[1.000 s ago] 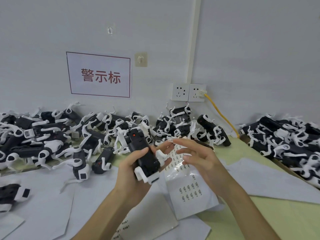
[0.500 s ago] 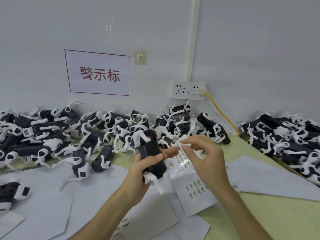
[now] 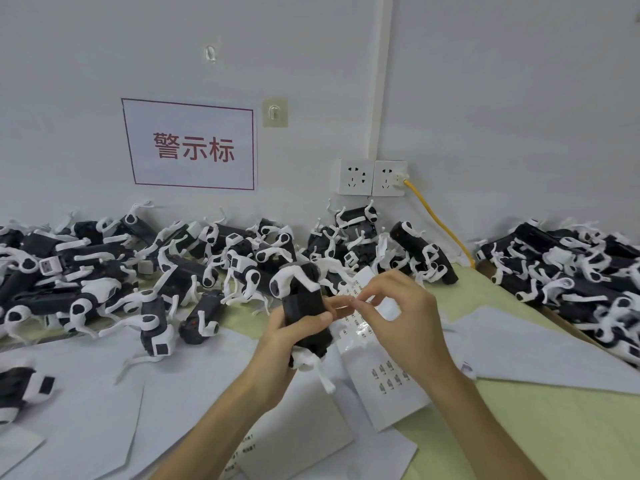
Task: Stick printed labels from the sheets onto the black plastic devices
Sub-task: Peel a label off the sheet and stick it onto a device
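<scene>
Just below the middle of my view, my left hand [image 3: 287, 341] grips one black device [image 3: 304, 306] almost upright, thumb across its front and fingers curled round its back. One white clip shows at its top and another hangs under my palm. At 3 o'clock from it, my right hand [image 3: 405, 317] has thumb and forefinger pinched together, tips just beside my left forefinger. What is between them is too small, so I cannot tell if they hold a label. The other right fingers are curled.

Behind and under this hand, at 5 o'clock from the device, lies the label sheet [image 3: 384, 375], its top edge curling up. More white paper sheets [image 3: 86, 393] cover the green table [image 3: 519, 427] toward 7 o'clock. One pile of devices [image 3: 138, 265] lies at 9 o'clock along the wall and a second pile [image 3: 571, 271] at 3 o'clock. A sign with red characters [image 3: 192, 147] hangs at 11 o'clock. Wall sockets [image 3: 370, 178] are at 12 o'clock with a yellow cable [image 3: 440, 226] plugged in.
</scene>
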Demonstrator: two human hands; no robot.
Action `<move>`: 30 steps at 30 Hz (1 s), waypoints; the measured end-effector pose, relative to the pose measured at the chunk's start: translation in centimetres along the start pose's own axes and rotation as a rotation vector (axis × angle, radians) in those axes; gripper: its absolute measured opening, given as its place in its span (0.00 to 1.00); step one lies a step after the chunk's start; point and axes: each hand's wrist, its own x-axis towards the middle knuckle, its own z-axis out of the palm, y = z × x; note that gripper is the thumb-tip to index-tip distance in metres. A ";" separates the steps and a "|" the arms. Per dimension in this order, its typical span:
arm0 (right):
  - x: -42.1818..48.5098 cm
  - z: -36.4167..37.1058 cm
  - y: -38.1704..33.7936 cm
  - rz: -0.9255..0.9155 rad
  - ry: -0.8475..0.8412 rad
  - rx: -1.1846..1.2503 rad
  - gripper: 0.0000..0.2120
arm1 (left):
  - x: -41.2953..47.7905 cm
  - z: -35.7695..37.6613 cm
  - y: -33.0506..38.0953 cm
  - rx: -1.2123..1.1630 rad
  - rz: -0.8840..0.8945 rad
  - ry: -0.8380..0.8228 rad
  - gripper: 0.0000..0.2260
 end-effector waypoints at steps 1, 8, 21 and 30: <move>-0.1 0.1 0.0 -0.015 -0.023 -0.010 0.10 | 0.1 0.1 -0.2 0.024 -0.003 0.042 0.06; 0.0 0.2 -0.7 0.190 -0.033 0.271 0.06 | 0.9 0.1 -0.9 0.113 -0.067 0.228 0.21; 0.0 0.2 -1.4 0.379 -0.374 0.662 0.07 | 1.3 -0.4 -1.8 0.139 -0.075 0.243 0.15; -0.3 1.2 -1.0 0.455 -0.300 0.558 0.05 | 1.0 0.2 -2.5 0.258 -0.107 0.118 0.14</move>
